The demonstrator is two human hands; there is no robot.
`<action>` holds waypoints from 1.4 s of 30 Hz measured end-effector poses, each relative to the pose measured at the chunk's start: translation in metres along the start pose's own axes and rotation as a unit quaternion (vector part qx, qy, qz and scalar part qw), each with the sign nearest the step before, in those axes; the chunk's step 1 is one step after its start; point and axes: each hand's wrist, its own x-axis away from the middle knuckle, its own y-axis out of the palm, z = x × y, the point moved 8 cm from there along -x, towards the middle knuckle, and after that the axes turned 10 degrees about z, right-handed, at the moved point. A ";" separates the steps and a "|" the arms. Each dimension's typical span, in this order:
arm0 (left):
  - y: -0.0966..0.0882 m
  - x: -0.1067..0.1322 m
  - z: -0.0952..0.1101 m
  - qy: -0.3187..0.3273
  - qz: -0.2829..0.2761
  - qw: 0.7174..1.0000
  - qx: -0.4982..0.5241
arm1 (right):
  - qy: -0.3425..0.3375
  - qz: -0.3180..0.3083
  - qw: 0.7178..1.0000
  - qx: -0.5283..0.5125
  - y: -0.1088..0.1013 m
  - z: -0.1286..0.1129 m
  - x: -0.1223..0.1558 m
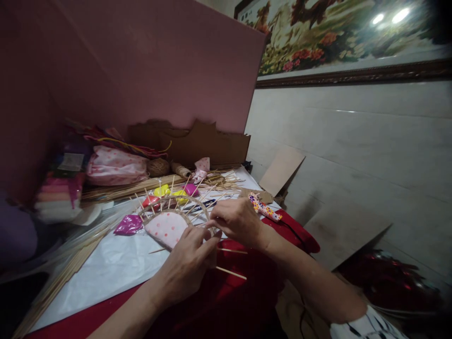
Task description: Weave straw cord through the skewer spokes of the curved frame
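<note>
A round craft piece with a pink-spotted white cloth disc (165, 229) at its centre lies in front of me. Thin wooden sticks (231, 273) spread outward from the disc. Around it runs a brownish outer ring (202, 207) that looks wrapped in twine. My left hand (192, 259) covers the near right part of the piece, its fingers closed on it. Pinched at the ring's right side is my right hand (236, 220), close to the left fingertips. What its fingertips hold is hidden.
Small bright packets (129, 225) lie beyond the piece. Behind are a ball of twine (157, 166), a twine spool (181, 170), pink spotted fabric (116, 165) and cut cardboard (190, 143). A dotted glue gun-like object (264, 207) sits right, on red cloth (300, 230).
</note>
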 end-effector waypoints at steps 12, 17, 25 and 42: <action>0.002 0.005 0.001 0.013 0.021 1.000 -0.016 | 0.136 -0.032 0.973 -0.181 -0.004 0.062 0.006; -0.001 0.006 0.001 0.018 0.042 0.999 -0.005 | 0.256 -0.029 0.918 -0.301 0.019 0.092 0.019; -0.010 0.007 0.007 0.030 0.079 0.996 0.019 | 0.411 -0.052 0.764 -0.494 0.074 0.095 0.049; -0.023 0.007 0.008 0.008 0.122 0.990 0.072 | 0.440 -0.039 0.715 -0.542 0.087 0.063 0.045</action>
